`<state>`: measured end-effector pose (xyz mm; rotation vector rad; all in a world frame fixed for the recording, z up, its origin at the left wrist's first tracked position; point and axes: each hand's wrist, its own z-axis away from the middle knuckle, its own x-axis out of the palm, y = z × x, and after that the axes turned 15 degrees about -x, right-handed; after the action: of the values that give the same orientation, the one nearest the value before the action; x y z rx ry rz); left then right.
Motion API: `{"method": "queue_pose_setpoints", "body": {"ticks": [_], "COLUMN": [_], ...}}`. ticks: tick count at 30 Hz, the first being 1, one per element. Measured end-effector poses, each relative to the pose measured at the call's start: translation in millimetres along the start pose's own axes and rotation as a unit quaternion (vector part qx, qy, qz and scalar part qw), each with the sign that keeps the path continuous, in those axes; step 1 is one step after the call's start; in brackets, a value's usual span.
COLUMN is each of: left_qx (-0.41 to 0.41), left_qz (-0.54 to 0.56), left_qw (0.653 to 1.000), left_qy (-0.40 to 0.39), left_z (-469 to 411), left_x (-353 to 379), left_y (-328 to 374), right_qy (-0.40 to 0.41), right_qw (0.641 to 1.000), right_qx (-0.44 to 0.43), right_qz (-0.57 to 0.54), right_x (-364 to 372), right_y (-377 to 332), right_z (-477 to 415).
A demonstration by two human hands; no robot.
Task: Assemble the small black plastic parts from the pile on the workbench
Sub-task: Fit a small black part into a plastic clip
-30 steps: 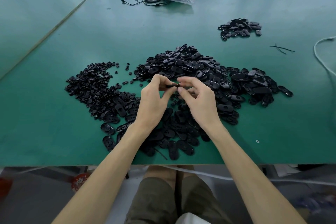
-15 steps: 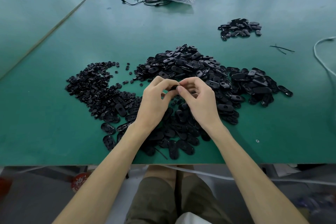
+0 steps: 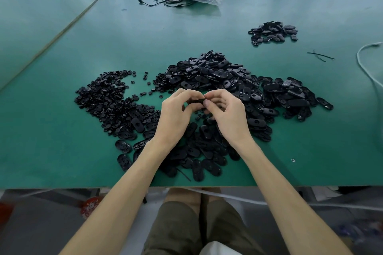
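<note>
While held over the pile (image 3: 215,74): pinched from both sides

Small black part (image 3: 195,101) between the fingertips of left hand (image 3: 175,116) and right hand (image 3: 228,114), both sets of fingers curled around its ends, just above the near parts on the green workbench (image 3: 62,141).

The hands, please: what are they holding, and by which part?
One small black part; left hand pinches its left end, right hand its right end.

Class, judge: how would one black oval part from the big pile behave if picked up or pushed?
The black oval part looks thin and moulded, so probably stiff and light. Lying flat, it would likely slide, not roll. Its sheen hints at slipperiness, though the left hand and right hand pinch one.
</note>
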<state>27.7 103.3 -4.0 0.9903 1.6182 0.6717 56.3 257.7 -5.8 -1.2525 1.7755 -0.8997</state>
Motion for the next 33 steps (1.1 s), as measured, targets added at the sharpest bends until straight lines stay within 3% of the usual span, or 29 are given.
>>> {"method": "queue_pose_setpoints", "body": {"ticks": [13, 33], "left_qx": [0.015, 0.006], "left_qz": [-0.038, -0.023], "left_qw": [0.999, 0.999], "left_qy": [-0.007, -0.022], "left_z": [0.9, 0.5], "left_x": [-1.5, -1.1], "left_y": [0.7, -1.5], "right_qy": [0.024, -0.002], "right_qw": [1.0, 1.0], "right_qx": [0.007, 0.009], "right_qz": [-0.008, 0.03], "right_x": [-0.1, -0.4], "right_y": [2.7, 2.4], "right_z": [0.2, 0.2]}}
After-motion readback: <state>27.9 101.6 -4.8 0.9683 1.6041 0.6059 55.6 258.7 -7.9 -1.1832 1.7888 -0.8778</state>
